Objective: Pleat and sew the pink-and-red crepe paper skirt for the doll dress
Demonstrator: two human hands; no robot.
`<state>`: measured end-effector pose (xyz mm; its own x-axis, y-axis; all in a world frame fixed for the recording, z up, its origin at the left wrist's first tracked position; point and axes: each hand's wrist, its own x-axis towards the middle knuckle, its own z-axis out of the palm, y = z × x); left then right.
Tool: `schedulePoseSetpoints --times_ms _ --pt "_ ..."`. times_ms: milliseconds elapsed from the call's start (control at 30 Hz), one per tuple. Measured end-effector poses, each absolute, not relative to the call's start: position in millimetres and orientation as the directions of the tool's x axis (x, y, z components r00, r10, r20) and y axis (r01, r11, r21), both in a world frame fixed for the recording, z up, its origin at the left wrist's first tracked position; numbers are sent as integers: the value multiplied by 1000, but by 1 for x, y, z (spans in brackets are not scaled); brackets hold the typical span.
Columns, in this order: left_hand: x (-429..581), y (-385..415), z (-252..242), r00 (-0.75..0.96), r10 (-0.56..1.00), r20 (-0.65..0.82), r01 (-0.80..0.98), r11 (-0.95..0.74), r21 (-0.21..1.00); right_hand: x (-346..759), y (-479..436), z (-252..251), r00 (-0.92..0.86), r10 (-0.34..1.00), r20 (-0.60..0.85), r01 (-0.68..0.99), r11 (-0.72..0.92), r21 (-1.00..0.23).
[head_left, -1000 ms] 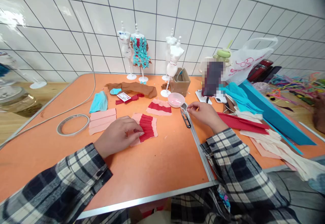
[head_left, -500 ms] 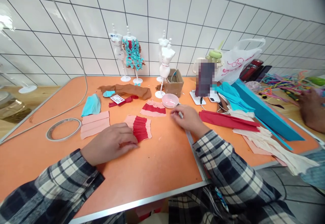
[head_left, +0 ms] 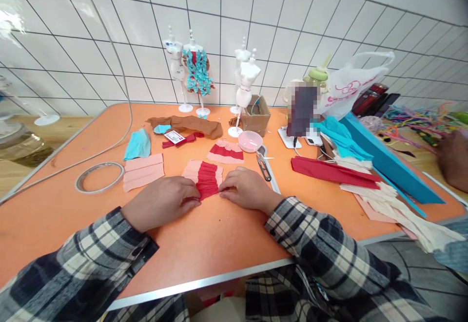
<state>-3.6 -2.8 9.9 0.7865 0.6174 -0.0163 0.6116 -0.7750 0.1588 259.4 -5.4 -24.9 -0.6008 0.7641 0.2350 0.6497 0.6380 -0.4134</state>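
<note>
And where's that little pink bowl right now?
In the head view, the pink bowl sits just right of centre on the orange table, in front of the cardboard box, near the snips.

A pieced fabric panel [head_left: 208, 176] lies roughly flat near the middle of the orange tabletop [head_left: 234, 249]. Its crimson center band, puckered into fine left-to-right folds, runs from the far edge to the near edge between pale pink side strips. The right border looks uneven; the near left part is hidden.

The orange table [head_left: 234, 244] carries red-and-pink fabric [head_left: 208, 177], a tape roll [head_left: 79, 180], snips [head_left: 263, 169] and a pink bowl [head_left: 250, 142].
</note>
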Motion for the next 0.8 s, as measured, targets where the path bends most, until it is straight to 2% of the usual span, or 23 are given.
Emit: schedulePoseSetpoints --times_ms 200,433,567,800 --pt "-4 -2 10 757 653 -42 648 -740 182 258 -7 -24 -601 781 169 651 601 -463" --pt "1 -4 15 730 683 -13 675 -718 171 247 -10 -18 -453 889 62 744 415 -523" --pt "5 -6 16 740 672 38 655 -732 185 245 -9 -17 -420 908 20 766 366 -528" --pt "22 -9 6 696 706 134 697 -708 111 244 -8 -17 -401 916 -2 758 330 -563"
